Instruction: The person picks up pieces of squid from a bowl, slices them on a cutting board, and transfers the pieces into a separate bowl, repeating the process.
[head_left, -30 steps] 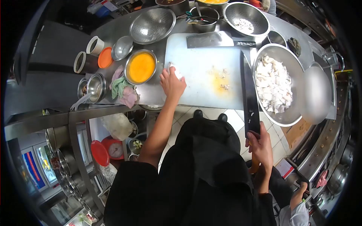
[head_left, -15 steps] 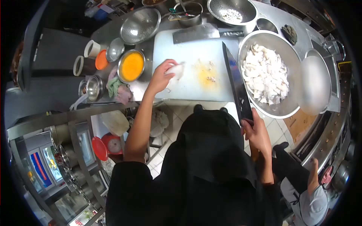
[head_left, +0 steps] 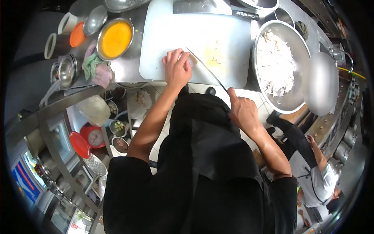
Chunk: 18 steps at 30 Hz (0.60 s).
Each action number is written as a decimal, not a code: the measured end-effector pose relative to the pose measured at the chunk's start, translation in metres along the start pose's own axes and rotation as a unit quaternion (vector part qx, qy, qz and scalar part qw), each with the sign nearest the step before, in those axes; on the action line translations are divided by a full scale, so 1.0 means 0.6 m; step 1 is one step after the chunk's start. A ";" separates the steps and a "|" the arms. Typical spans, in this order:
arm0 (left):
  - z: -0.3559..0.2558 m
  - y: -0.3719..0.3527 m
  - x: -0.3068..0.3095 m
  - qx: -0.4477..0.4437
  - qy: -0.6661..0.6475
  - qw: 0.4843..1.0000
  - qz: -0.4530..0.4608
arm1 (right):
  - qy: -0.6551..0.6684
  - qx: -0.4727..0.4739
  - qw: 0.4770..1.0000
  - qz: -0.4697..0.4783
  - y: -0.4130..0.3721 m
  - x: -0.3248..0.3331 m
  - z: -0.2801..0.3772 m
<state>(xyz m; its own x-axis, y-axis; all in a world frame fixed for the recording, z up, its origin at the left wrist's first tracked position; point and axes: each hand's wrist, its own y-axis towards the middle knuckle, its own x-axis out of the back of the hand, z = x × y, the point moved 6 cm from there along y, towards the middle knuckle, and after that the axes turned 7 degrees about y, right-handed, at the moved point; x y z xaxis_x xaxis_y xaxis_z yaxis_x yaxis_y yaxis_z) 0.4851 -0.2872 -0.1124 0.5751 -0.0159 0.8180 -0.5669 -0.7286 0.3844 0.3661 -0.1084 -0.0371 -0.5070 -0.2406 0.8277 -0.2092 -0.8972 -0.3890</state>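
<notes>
My left hand [head_left: 178,68] rests near the front edge of the white cutting board [head_left: 163,31], its fingers bent down and together. Whatever lies beneath them is hidden. My right hand [head_left: 244,111] is closed around the handle of a long knife [head_left: 210,72], with the forefinger stretched along it. The thin blade slants across the board, its tip close to my left fingertips. Yellowish wet scraps [head_left: 215,58] lie on the board beyond the blade. A cleaver [head_left: 202,7] lies flat at the board's far edge. Right of the board, cut white pieces [head_left: 276,66] fill a large metal bowl [head_left: 302,58].
On the left are a metal bowl of orange-yellow liquid [head_left: 116,38], an orange container [head_left: 77,35] and crumpled cloths [head_left: 97,70]. A metal shelf frame [head_left: 74,95] stands at lower left. At lower right another person [head_left: 311,179] in a light top is near the counter.
My left hand, which held a white piece above the board, is now down on the board. The knife has swung from the board's right side to beside my left fingers. The view has shifted.
</notes>
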 end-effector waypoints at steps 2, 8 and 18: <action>0.003 0.001 -0.003 0.021 -0.006 1.000 0.016 | -0.025 0.005 1.000 0.012 -0.009 0.006 -0.001; 0.010 0.000 -0.009 0.012 -0.020 1.000 0.003 | -0.006 0.037 0.999 -0.004 0.120 -0.044 0.005; 0.027 -0.007 0.006 0.032 -0.110 0.993 -0.016 | 0.041 -0.030 0.999 -0.011 0.101 0.003 0.051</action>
<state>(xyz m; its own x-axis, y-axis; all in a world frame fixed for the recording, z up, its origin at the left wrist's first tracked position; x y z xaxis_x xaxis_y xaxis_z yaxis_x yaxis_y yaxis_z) 0.4994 -0.2954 -0.1181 0.7109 -0.1364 0.6900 -0.5117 -0.7733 0.3743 0.3778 -0.1744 -0.0466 -0.5679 -0.1881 0.8013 -0.2699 -0.8772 -0.3972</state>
